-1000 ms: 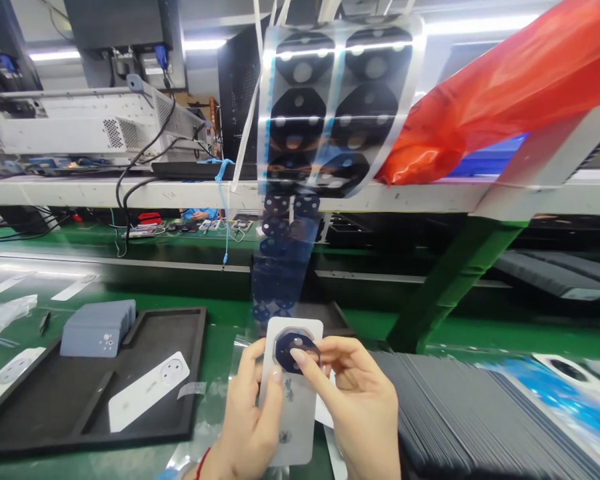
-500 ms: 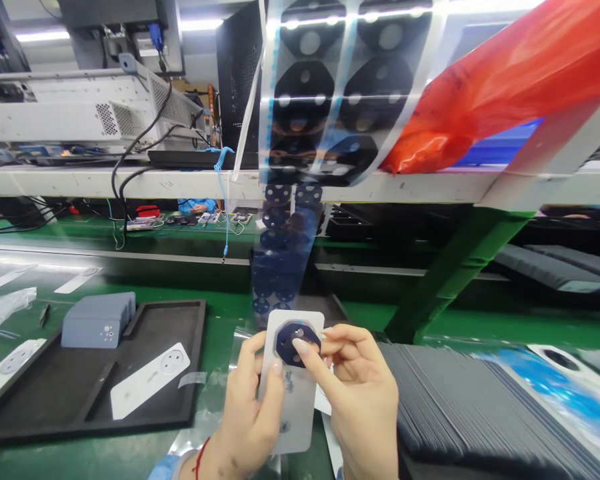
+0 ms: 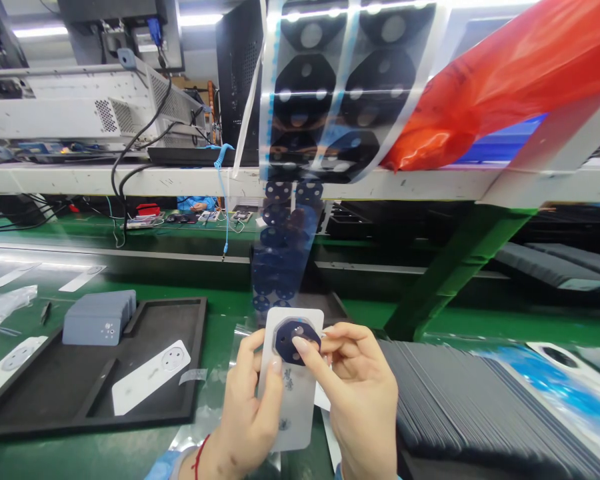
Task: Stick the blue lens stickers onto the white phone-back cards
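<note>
Pale panel (image 3: pixel 296 417): left hand (image 3: pixel 249 403) is clamping it; right hand (image 3: pixel 364 387), pinching twelve-o'clock dark sticker (image 3: pixel 286 340), should be aligning edges.

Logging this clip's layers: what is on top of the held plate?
On the plate: a dark octagon, with dark marks below. The right hand hides part of the octagon; the left hand, part of the left edge. Whatever they cover cannot be seen.
</note>
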`<state>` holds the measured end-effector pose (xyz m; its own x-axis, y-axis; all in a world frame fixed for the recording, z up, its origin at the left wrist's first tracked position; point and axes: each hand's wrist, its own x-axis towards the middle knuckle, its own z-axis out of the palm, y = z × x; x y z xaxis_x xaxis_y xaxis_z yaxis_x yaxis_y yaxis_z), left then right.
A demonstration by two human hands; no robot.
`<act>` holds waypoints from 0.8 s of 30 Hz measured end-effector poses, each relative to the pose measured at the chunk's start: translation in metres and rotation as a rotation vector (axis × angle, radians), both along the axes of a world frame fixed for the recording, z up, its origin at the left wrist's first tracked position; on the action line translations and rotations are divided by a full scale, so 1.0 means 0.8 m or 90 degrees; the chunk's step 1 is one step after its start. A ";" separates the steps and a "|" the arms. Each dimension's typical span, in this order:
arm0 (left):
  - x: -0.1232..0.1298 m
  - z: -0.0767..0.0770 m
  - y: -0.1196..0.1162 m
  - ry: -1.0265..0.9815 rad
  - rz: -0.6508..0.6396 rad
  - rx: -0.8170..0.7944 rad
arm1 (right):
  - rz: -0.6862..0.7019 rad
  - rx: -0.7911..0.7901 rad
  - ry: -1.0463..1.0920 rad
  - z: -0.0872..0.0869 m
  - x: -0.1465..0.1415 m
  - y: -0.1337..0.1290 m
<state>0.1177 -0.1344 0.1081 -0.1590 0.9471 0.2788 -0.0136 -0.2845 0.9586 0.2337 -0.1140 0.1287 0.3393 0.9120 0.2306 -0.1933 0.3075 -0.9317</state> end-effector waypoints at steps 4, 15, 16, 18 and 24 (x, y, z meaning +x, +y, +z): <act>0.001 0.002 -0.001 0.005 0.002 -0.002 | 0.000 -0.004 0.000 0.001 -0.001 -0.001; -0.001 0.003 -0.002 -0.003 -0.001 -0.012 | 0.008 0.001 -0.002 -0.005 0.000 0.002; -0.001 0.002 -0.002 0.000 -0.003 -0.008 | 0.010 0.000 -0.003 -0.005 0.000 0.003; -0.002 0.000 -0.001 0.011 -0.010 -0.006 | 0.009 0.003 -0.004 -0.006 0.000 0.004; -0.003 0.000 0.001 0.019 -0.007 -0.002 | -0.002 0.003 -0.005 -0.011 -0.002 0.007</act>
<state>0.1156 -0.1334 0.1080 -0.1397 0.9497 0.2801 0.0119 -0.2813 0.9596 0.2318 -0.1087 0.1202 0.3403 0.9099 0.2371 -0.1844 0.3118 -0.9321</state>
